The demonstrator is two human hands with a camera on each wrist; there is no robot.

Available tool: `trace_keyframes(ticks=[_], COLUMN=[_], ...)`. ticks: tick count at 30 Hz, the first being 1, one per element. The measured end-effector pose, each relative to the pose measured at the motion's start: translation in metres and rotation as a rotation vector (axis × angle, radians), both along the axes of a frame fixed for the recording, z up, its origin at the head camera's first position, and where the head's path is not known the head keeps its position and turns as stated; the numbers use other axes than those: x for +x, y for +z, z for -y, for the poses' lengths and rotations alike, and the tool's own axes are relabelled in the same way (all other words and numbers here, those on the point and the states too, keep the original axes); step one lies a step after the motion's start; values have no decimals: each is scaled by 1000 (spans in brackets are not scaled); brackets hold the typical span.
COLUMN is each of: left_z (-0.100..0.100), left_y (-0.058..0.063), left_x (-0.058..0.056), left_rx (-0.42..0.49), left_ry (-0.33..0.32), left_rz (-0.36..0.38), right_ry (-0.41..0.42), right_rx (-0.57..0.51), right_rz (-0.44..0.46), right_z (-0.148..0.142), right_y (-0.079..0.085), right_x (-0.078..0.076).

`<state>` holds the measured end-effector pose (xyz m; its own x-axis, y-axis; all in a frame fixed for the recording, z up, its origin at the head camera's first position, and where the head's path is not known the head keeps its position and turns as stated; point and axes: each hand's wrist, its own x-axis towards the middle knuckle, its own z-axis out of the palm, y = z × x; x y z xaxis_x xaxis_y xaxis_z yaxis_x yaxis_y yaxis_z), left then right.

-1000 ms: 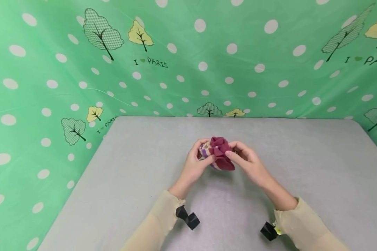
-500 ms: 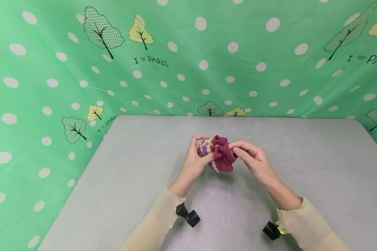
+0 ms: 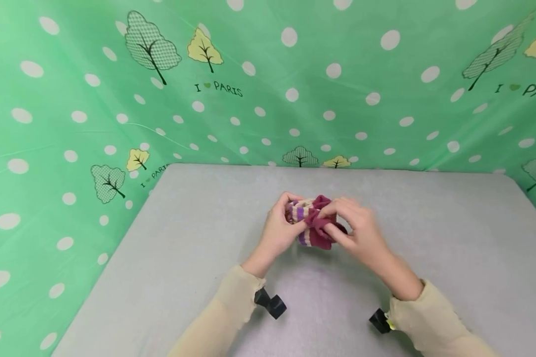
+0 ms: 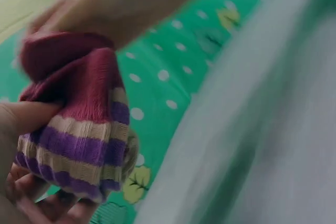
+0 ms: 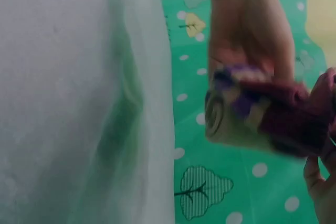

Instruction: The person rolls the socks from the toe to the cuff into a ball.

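A rolled pair of ribbed socks (image 3: 320,240), with purple and cream stripes and a burgundy cuff, is held between both hands above the table. My left hand (image 3: 280,229) grips the striped end, thumb on the near side. The left wrist view shows that thumb pressed at the burgundy fold of the socks (image 4: 79,142), with the other fingers beneath the roll. My right hand (image 3: 362,232) pinches the burgundy cuff between thumb and fingers, pulling a fold of it up. A spiral of rolled fabric shows at the end of the socks (image 5: 236,121) in the right wrist view.
The grey tabletop (image 3: 196,228) lies under both arms. Behind and to the left hangs a green cloth (image 3: 232,144) with white dots and printed trees. Small black blocks sit at both wrists, by the cream sleeves (image 3: 228,307).
My right hand has moved left from the outer edge of the cuff onto its middle, and the burgundy fabric is now bunched there. The left hand keeps its hold on the striped end.
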<state>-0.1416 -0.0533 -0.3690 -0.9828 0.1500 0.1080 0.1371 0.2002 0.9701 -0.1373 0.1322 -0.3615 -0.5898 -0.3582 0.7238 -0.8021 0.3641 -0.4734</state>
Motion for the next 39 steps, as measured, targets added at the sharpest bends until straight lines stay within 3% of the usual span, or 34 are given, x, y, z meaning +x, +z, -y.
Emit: trace_keyframes(ticks=[3, 4, 8, 11, 15, 18, 20, 23, 27, 30, 34, 39], left_z=[-4, -5, -3, -2, -3, -1, 0, 0, 0, 0, 1, -1], left_y=[0, 0, -1, 1, -2, -4, -2, 1, 4, 5, 9, 16], left_x=[3, 5, 7, 7, 4, 3, 2, 2, 2, 5, 11, 20], left_rx=[-132, -138, 22, 137, 160, 143, 106, -29, -204, -215, -165, -98], left_ry=[42, 39, -72, -151, -148, -130, -120, -125, -198, -273, -353, -380], left_rz=[-40, -41, 53, 136, 135, 97, 72, 12, -54, -63, -117, -231], right_ry=[-102, -137, -235, -248, -228, -210, -185, -102, 39, 122, 249, 443], right_rx=[90, 113, 104, 58, 19, 0, -43, -166, -326, -355, -394, -449], right_rz=[1, 24, 120, 121, 126, 186, 281, 523, 831, 927, 994, 1106], right_z=[6, 7, 10, 8, 5, 2, -1, -8, -20, -29, -36, -34], right_y=[0, 0, 0, 0, -1, 0, 2, 8, 18, 22, 21, 13], right_x=[3, 4, 5, 6, 7, 10, 12, 14, 11, 4, -5, -13])
